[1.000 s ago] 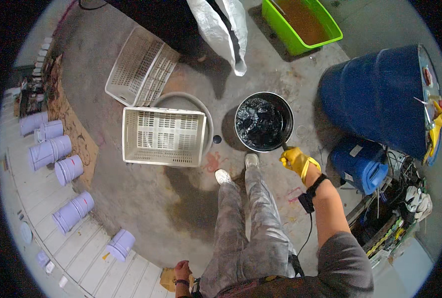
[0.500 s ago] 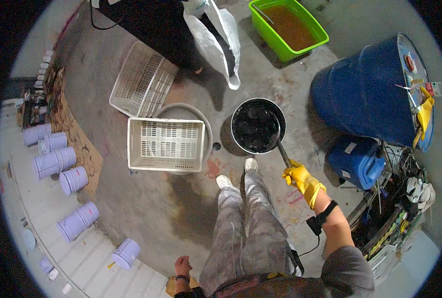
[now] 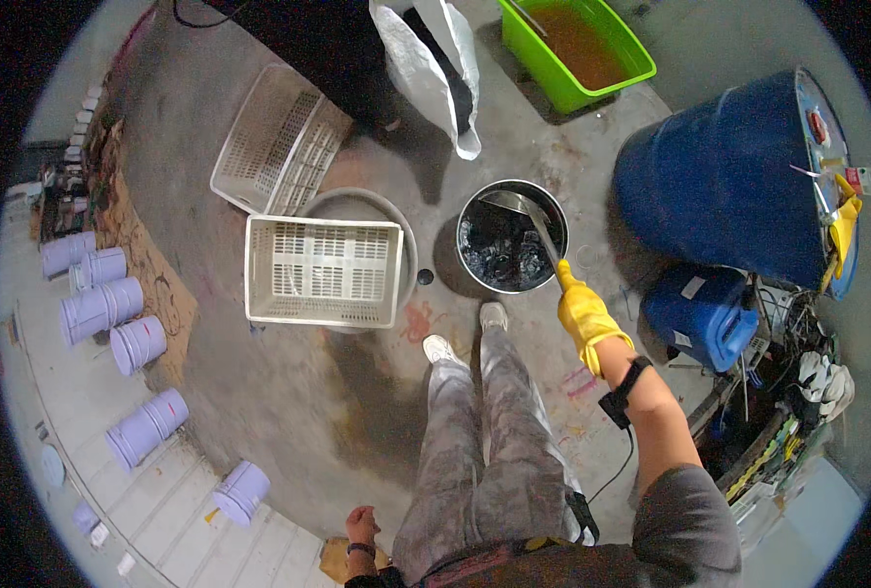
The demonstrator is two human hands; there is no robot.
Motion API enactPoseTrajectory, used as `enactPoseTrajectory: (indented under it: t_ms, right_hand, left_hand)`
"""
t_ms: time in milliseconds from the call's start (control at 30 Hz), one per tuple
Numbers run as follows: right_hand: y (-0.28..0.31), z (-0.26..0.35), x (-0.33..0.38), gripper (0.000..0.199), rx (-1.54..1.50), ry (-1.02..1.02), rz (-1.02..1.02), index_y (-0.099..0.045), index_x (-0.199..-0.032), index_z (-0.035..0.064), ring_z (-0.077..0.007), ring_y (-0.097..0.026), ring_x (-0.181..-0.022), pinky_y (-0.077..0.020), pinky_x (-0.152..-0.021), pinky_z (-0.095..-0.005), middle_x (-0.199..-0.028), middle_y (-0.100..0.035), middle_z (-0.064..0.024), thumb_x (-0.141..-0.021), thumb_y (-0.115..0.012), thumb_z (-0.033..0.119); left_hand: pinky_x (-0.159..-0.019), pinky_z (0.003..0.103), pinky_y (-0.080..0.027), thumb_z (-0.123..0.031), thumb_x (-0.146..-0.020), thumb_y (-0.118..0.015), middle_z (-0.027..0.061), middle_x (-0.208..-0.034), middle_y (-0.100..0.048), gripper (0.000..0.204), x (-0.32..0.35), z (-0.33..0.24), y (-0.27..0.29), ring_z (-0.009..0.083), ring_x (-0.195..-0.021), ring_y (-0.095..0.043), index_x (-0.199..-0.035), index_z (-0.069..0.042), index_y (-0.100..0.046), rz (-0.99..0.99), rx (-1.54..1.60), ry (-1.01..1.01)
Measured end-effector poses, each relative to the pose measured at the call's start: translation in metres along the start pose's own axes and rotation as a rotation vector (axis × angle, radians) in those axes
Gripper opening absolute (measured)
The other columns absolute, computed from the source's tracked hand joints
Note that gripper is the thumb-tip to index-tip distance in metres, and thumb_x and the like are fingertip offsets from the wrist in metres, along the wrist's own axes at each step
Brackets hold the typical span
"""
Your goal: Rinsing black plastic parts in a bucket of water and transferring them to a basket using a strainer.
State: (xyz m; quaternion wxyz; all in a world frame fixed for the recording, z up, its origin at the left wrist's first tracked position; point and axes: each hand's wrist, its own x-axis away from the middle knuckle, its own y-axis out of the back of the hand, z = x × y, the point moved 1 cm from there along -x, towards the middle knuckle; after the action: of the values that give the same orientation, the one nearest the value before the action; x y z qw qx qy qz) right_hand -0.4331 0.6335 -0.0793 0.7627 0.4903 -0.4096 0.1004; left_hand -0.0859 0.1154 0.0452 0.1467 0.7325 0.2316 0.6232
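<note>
My right hand (image 3: 584,318), in a yellow rubber glove, is wrapped firmly around the long handle of a metal ladle (image 3: 545,233), while my bare left hand (image 3: 362,526) hangs low by my hip, its fingers looking loosely bent; it is too small here for me to tell whether they meet. The ladle slants into a round, deep pot (image 3: 567,235) on the floor just ahead of my shoes (image 3: 495,316), its smooth, shiny bowl lying near the far rim, above the contents. I take the step in hand to be working the dark stuff (image 3: 499,263) with the ladle; from here the move seems to call for a steady wrist and a bowl kept clear of the rim. That stuff is black and glossy, lumpy where the light catches it, and I cannot tell if it is liquid or soft solid. To the left of the pot a stiff white lattice crate (image 3: 324,269) sits over a round grey basin (image 3: 413,245), with more slotted crates (image 3: 264,147) tilted behind. Beyond the pot hangs a creased white sack (image 3: 419,93), and further off a glossy green tub (image 3: 543,73) holds cloudy brown liquid (image 3: 592,44). On the right bulges a ribbed blue drum (image 3: 720,181), a smaller blue barrel (image 3: 690,314) near it; tapered lilac buckets (image 3: 139,344) line the far left.
</note>
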Motion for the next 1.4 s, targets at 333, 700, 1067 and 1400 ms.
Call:
enactPoseTrajectory:
  t_ms: [333, 700, 1067, 1400]
  right_hand:
    - [-0.078, 0.035, -0.095, 0.055, 0.164, -0.1, -0.001, -0.049, -0.117, 0.0059, -0.0325, -0.06, -0.089, -0.0455, -0.079, -0.0427, -0.095, -0.063, -0.0146, -0.093, -0.012, 0.04]
    - [-0.005, 0.003, -0.002, 0.049, 0.442, 0.17, 0.152, -0.024, -0.135, 0.0141, -0.0298, -0.058, -0.097, -0.0454, -0.08, -0.0416, -0.109, -0.057, -0.015, -0.087, -0.033, 0.012]
    - [0.106, -0.012, 0.091, 0.036, 0.176, 0.093, 0.072, -0.04, -0.125, 0.0215, -0.0359, -0.055, -0.091, -0.0429, -0.077, -0.0422, -0.101, -0.057, -0.0198, -0.089, -0.035, 0.02]
    - [0.057, 0.005, 0.048, 0.048, 0.158, -0.022, 0.228, -0.034, -0.131, 0.0224, -0.0353, -0.055, -0.096, -0.0428, -0.081, -0.0419, -0.105, -0.056, -0.0206, -0.084, -0.038, 0.016]
  left_hand:
    - [-0.042, 0.026, -0.043, -0.011, -0.078, -0.057, 0.0, -0.058, -0.048, 0.012, 0.017, -0.027, -0.016, 0.0107, -0.046, -0.046, -0.086, -0.003, -0.06, 0.02, -0.162, -0.086]
    - [-0.044, 0.027, -0.042, -0.014, -0.079, -0.056, 0.0001, -0.057, -0.048, 0.013, 0.006, -0.02, -0.01, 0.0107, -0.046, -0.045, -0.086, -0.003, -0.06, -0.021, -0.048, -0.02]
    - [-0.041, 0.025, -0.038, -0.013, -0.078, -0.058, -0.0024, -0.054, -0.045, 0.006, 0.0, -0.041, -0.023, 0.0082, -0.044, -0.041, -0.078, -0.007, -0.058, 0.038, 0.113, -0.018]
    - [-0.04, 0.025, -0.039, -0.011, -0.079, -0.059, -0.0015, -0.057, -0.047, 0.007, -0.001, -0.039, -0.026, 0.0086, -0.044, -0.043, -0.08, -0.005, -0.057, 0.046, 0.102, -0.028]
